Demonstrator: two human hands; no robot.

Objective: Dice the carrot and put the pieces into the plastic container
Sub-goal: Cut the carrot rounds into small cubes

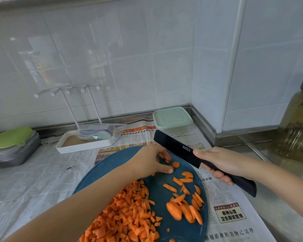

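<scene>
Right hand [222, 163] is gripping the handle of a black knife [178, 147], holding the blade raised above the board, tip pointing to 11 o'clock. Left hand [152, 159] is reaching over the board's 12 o'clock, fingers curled; whether it is pinching anything cannot be told. Blue cutting board [157, 186] is carrying diced carrot [126, 215] at 7 o'clock. Lidded plastic container [171, 117] is standing beyond the board at 1 o'clock. Uncut slices [184, 208] are lying at 4 o'clock. One round slice [176, 164] is lying just beside the left thumb.
</scene>
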